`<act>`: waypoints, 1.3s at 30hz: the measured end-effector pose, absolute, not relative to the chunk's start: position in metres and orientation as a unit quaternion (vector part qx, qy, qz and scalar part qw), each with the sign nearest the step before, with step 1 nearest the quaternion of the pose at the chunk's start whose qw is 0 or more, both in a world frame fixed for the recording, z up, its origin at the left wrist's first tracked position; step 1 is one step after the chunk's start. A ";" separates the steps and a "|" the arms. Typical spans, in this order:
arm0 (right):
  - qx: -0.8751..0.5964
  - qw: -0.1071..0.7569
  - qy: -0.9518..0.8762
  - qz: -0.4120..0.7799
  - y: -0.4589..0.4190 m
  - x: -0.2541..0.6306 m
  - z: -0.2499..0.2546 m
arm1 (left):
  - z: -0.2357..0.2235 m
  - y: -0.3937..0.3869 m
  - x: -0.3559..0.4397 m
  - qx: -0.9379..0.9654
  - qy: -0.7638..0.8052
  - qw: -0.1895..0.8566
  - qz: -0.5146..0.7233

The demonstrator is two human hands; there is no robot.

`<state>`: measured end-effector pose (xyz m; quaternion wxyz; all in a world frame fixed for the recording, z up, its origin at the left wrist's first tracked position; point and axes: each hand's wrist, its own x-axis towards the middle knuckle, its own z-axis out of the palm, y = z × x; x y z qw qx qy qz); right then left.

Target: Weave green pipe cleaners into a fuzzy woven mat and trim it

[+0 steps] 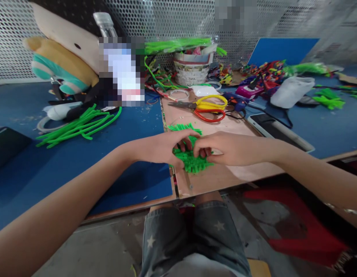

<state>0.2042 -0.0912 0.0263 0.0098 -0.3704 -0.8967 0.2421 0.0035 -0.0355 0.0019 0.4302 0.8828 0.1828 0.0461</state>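
The green chenille piece [194, 166] lies on the light wooden board [204, 184], between the left hand [161, 148] and the right hand [237, 148] and partly covered by both. The left hand arches over its near-left side, fingers bent inward and thumb set apart at the edge; whether they pinch any strands cannot be told. The right hand meets it from the other side with curled fingers, their tips tucked out of sight, so its grip cannot be made out either. Just beyond the piece lie scissors [200, 105] with one yellow and one red handle, blades pointing left. A smartphone [280, 132] lies to the right, partly behind the right forearm. Loose green pipe cleaners [77, 127] are heaped on the blue tabletop [143, 177] to the left, over a pale ring only partly visible. Farther back, pixelation hides the lower part of a clear bottle [105, 23], and plastic-wrapped green stems cover part of the woven basket's [191, 73] rim.
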 end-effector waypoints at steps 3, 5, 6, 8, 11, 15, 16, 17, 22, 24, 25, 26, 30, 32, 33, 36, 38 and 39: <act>-0.432 0.086 -0.879 0.184 -0.098 0.215 0.022 | 0.001 -0.037 0.003 0.871 0.177 0.456 0.041; -0.462 0.123 -0.867 0.143 -0.105 0.221 0.018 | 0.000 -0.039 0.003 0.871 0.177 0.455 0.050; -0.468 0.133 -0.863 0.137 -0.109 0.223 0.015 | 0.000 -0.040 0.003 0.875 0.180 0.447 0.057; -0.468 0.158 -0.858 0.138 -0.117 0.225 0.012 | 0.002 -0.042 0.004 0.883 0.190 0.423 0.067; -0.486 0.194 -0.840 0.141 -0.130 0.222 0.006 | 0.008 -0.046 0.008 0.903 0.202 0.373 0.068; -0.501 0.228 -0.820 0.158 -0.143 0.217 -0.005 | 0.019 -0.051 0.010 0.919 0.233 0.312 0.059; -0.502 0.237 -0.815 0.165 -0.145 0.216 -0.008 | 0.021 -0.052 0.009 0.920 0.240 0.306 0.050; -0.507 0.242 -0.809 0.174 -0.147 0.216 -0.010 | 0.023 -0.052 0.008 0.922 0.242 0.301 0.039; -0.518 0.255 -0.794 0.190 -0.151 0.217 -0.014 | 0.027 -0.059 0.001 0.938 0.228 0.254 -0.060; -0.525 0.255 -0.790 0.188 -0.151 0.216 -0.013 | 0.025 -0.064 -0.001 0.946 0.224 0.223 -0.075; -0.529 0.253 -0.788 0.188 -0.151 0.215 -0.013 | 0.024 -0.067 0.000 0.947 0.229 0.213 -0.073; -0.534 0.249 -0.786 0.188 -0.151 0.214 -0.013 | 0.022 -0.070 0.000 0.944 0.244 0.210 -0.068; -0.548 0.238 -0.779 0.193 -0.152 0.210 -0.015 | 0.012 -0.090 0.003 0.908 0.349 0.234 0.009; -0.554 0.236 -0.775 0.193 -0.152 0.210 -0.015 | 0.007 -0.101 0.004 0.894 0.381 0.226 0.064; -0.556 0.235 -0.773 0.195 -0.152 0.210 -0.014 | 0.005 -0.107 0.005 0.892 0.384 0.223 0.088; -0.565 0.237 -0.764 0.201 -0.154 0.212 -0.012 | -0.001 -0.120 0.007 0.872 0.426 0.212 0.112; -0.572 0.245 -0.757 0.199 -0.155 0.213 -0.011 | -0.003 -0.125 0.009 0.853 0.463 0.211 0.118; -0.575 0.250 -0.754 0.197 -0.156 0.213 -0.011 | -0.003 -0.127 0.011 0.844 0.479 0.210 0.123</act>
